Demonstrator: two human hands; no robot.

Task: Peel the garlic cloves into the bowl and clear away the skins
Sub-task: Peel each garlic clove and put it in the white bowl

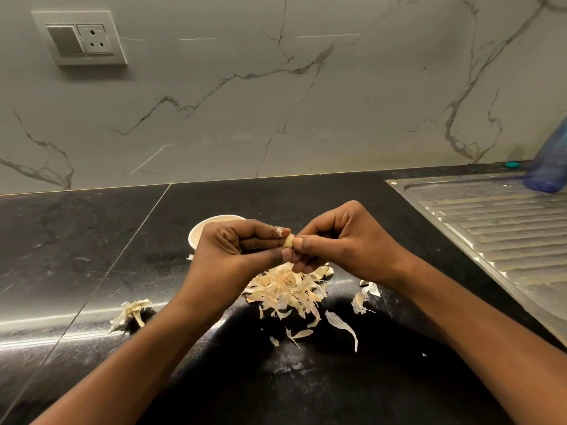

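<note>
While both my hands meet above the middle of the black countertop (92, 240), a garlic clove (288, 241) sits pinched between them. Left hand (236, 250): fingers curled in, tips closed on the clove, a scrap of skin stuck to one finger. Right hand (346, 243): curled, thumb and fingers closed on the clove's other side. White bowl (196, 234) stands behind my left hand, mostly hidden, toward the wall edge. Pile of skins (285, 289) lies under my hands; loose skins (365, 297) scatter toward the steel drainboard (497, 228); a garlic stem remnant (133, 311) lies near the front left.
</note>
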